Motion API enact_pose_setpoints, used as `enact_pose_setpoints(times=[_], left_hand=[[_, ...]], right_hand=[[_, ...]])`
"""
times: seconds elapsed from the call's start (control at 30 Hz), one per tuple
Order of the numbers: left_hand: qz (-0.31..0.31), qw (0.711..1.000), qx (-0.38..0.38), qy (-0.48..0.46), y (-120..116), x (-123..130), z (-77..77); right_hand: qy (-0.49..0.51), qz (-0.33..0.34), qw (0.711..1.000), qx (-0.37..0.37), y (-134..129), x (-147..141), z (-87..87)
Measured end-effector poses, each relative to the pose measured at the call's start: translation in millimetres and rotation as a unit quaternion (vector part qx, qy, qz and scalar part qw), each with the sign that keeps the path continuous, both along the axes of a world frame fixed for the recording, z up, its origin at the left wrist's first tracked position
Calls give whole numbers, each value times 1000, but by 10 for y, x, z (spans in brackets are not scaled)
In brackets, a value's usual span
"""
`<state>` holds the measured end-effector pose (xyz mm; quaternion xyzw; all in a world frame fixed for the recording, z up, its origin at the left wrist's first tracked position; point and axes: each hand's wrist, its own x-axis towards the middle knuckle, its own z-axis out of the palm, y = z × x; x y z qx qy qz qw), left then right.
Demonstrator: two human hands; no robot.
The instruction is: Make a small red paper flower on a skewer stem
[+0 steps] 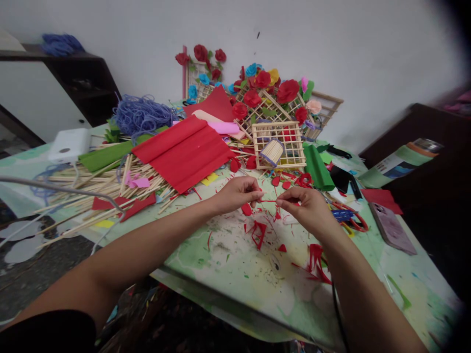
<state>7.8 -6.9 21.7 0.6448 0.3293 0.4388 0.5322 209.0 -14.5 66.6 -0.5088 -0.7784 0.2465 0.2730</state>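
My left hand (241,192) pinches one end of a thin red paper strip (269,201) over the middle of the table. The other end is pinched by my right hand (305,206), so the strip runs level between both sets of fingertips. Beneath and around the hands lie red paper scraps (259,234) and several cut red petals (275,181). A large creased sheet of red crepe paper (187,152) rests left of my left hand. Behind the hands stands a small stick lattice frame (257,142) bearing a bundle of short sticks (272,151).
More lattices carry red paper roses (288,91) against the wall. Loose sticks (110,184) and blue cord (143,115) cover the left side. Orange-handled scissors (358,223), a phone (392,228) and a bottle (399,162) are on the right. A grey cable (62,185) crosses at left.
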Motion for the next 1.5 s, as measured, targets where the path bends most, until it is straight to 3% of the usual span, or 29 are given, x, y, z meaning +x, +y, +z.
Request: enact_pose_setpoints(times=[0.17, 0.3, 0.43, 0.77, 0.93, 1.27, 1.5], left_hand=[[-3, 1000, 4, 18, -17, 10, -9], [-11, 999, 21, 30, -25, 14, -11], [-7, 999, 27, 35, -22, 13, -6], [0, 998, 32, 60, -19, -3, 6], [4, 998, 32, 60, -19, 2, 5], [-12, 998, 18, 61, -46, 0, 40], [-30, 998, 12, 50, -62, 18, 41]], right_hand=[[-32, 41, 994, 91, -2, -25, -78], [-8, 75, 996, 37, -80, -156, -111], [-36, 50, 998, -22, -144, -232, -102], [2, 42, 999, -22, -192, -245, -73], [-18, 0, 999, -34, -220, -279, -51], [-8, 14, 999, -36, -178, -254, -58], [50, -4, 997, -64, -140, -227, -149]])
